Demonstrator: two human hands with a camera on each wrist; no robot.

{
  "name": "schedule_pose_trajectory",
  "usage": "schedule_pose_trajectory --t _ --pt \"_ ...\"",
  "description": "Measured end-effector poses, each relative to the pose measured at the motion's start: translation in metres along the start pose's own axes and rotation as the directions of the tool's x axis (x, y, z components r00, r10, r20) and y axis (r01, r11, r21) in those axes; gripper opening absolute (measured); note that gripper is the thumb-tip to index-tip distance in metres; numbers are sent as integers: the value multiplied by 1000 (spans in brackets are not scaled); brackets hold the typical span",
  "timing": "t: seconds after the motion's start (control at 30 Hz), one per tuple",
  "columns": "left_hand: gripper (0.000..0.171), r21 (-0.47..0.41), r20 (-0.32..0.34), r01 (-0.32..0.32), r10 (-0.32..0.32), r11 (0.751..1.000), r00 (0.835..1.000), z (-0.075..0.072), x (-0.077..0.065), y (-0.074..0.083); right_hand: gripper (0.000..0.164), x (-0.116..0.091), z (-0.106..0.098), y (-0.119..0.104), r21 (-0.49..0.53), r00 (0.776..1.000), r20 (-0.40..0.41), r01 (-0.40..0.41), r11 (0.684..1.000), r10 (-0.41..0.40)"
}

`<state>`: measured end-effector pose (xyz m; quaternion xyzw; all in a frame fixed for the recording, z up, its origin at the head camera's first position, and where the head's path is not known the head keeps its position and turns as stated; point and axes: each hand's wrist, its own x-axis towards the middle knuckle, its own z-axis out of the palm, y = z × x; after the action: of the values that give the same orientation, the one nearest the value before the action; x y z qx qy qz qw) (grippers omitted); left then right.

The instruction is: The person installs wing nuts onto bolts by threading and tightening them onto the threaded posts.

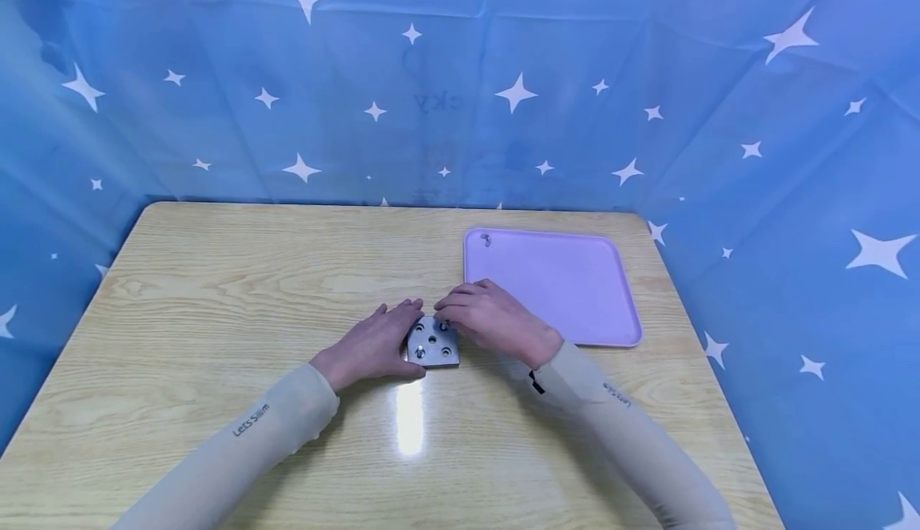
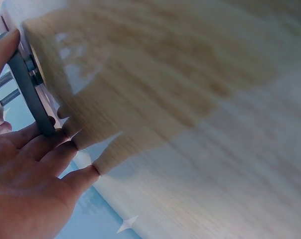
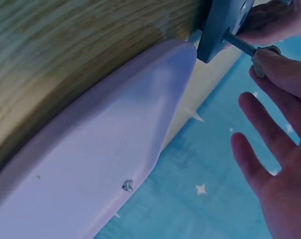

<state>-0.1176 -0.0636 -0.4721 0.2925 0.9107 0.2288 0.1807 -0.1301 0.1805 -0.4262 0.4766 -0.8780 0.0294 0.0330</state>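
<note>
Nearest, the light left sleeve (image 1: 237,426) and right sleeve (image 1: 625,426) reach in over a wood-grained table (image 1: 216,298), a bright patch of glare (image 1: 410,418) between them and a small black piece (image 1: 536,382) at the right cuff. Beyond the glare, near the middle of the tabletop, a grey metal plate (image 1: 438,361) with several holes sits between the two hands. The left hand (image 1: 375,345) grips it by its edges, thumb at the near side, and covers its left edge. A bolt (image 1: 420,352) stands in the near-left hole. The right hand (image 1: 499,322) pinches the head of another bolt (image 3: 239,43) between thumb and forefinger — its threaded shank runs into the plate — with other fingers held out, hiding the far-right corner from above.

Farther off to the right lies a shallow lilac tray (image 1: 561,294), its near-left corner blocked by the right hand. In its far-left corner rests a small metal piece (image 1: 486,239), too small to make out. Past the table's far edge hangs a blue curtain (image 1: 460,139) with white stars, also lining both sides; faint reversed lettering (image 1: 438,101) shows on it.
</note>
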Motion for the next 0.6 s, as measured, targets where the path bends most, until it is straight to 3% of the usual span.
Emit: schedule_pose_trajectory --t 0.43,0.6 --pt "98 20 -11 -8 8 1000 1000 0 0 0 10 5 11 -3 44 995 -56 -83 996 85" --pt "99 20 -17 -11 11 1000 1000 2 1 -1 14 5 18 -9 31 980 -108 -166 986 169"
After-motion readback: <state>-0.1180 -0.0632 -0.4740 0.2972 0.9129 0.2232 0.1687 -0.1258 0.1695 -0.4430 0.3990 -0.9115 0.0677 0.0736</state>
